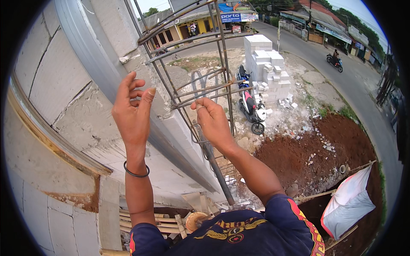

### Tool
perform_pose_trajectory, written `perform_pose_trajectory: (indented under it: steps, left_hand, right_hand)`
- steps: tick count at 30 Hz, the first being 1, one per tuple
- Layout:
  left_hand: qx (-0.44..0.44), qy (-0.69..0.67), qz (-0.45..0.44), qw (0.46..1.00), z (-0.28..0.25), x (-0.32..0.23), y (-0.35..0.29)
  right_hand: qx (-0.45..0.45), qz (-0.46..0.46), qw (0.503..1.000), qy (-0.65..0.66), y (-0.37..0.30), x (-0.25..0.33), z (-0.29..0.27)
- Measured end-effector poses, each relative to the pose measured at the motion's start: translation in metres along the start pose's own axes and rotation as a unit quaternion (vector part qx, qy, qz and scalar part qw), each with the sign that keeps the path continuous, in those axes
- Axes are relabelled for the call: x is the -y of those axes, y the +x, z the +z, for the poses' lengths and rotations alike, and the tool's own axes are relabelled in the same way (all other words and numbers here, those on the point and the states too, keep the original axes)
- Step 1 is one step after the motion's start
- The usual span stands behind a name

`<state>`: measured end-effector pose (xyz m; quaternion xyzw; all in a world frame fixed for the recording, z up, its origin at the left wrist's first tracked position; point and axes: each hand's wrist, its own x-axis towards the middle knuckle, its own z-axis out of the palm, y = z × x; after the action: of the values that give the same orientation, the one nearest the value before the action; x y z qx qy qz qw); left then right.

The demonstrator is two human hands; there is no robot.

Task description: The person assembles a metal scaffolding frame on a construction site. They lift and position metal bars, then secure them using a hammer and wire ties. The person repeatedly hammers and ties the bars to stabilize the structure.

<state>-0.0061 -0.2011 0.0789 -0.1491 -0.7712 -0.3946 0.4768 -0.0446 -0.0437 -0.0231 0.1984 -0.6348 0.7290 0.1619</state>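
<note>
- Rebar cage (201, 91): ahead of both hands, its long axis running away from the body, leaning slightly left toward the far end.
- Crossbar (181, 104): spans the cage's width, just beyond the right fingertips.
- Left hand (133, 106): raised left of the cage, fingers loosely curled, thumb apart, holding nothing visible.
- Right hand (213, 121): nearer, overlapping the cage in view, fingers and thumb pinched together; contact or contents, cannot tell.
</note>
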Motion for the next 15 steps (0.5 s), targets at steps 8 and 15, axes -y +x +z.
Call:
perform_pose_trajectory:
  steps: [8,15]
  left_hand:
    - [0.013,0.056,0.009,0.998,0.001,0.007,0.000]
    - [-0.028,0.169,0.126,0.977,-0.005,0.005,0.010]
  right_hand:
    - [0.032,-0.025,0.999,0.008,0.044,0.010,0.025]
    - [0.064,-0.047,0.996,-0.040,0.051,0.007,0.016]
